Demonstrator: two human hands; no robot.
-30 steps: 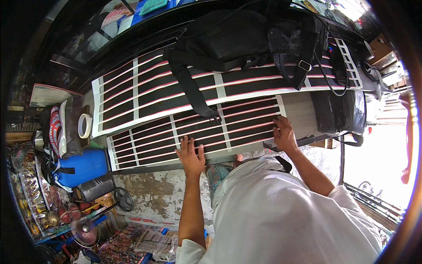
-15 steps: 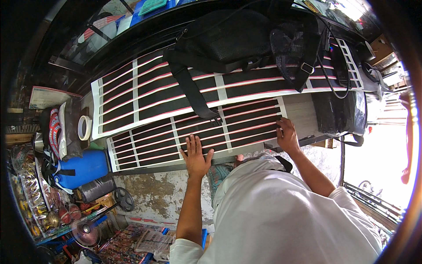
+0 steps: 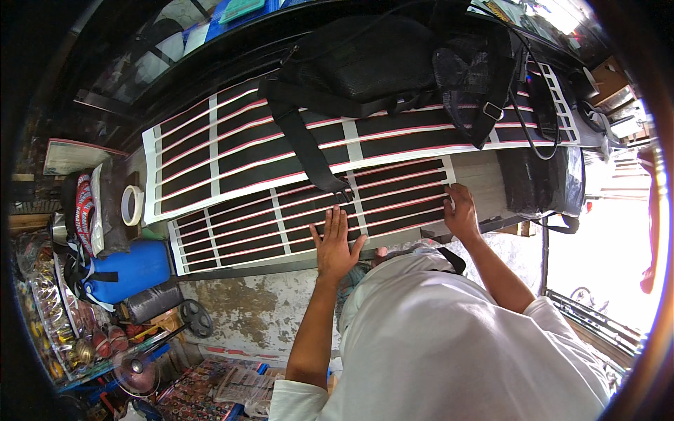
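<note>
A long black sheet with white and red stripes (image 3: 246, 223) lies along the near side of the bench. My left hand (image 3: 338, 247) rests flat on its near part, fingers stretched out and thumb apart. At the sheet's right end, my right hand (image 3: 461, 213) has bent fingers with the thumb close to them, pinching the white corner. Behind it lies a second, larger striped sheet (image 3: 242, 156), overlapping the far edge of the near one. A black bag (image 3: 365, 59) sits on that larger sheet, and its strap with a buckle (image 3: 305, 154) hangs down onto the near sheet.
On the left are a roll of tape (image 3: 133, 205), a blue container (image 3: 133, 272) and a small fan (image 3: 137, 370). A dark plastic-wrapped bundle (image 3: 540, 181) stands at the bench's right end. A black cable (image 3: 523, 130) loops over the larger sheet's right end.
My left hand has slid right along the near sheet, closer to the strap's buckle. My right hand stays at the sheet's right end, its fingers slightly shifted.
</note>
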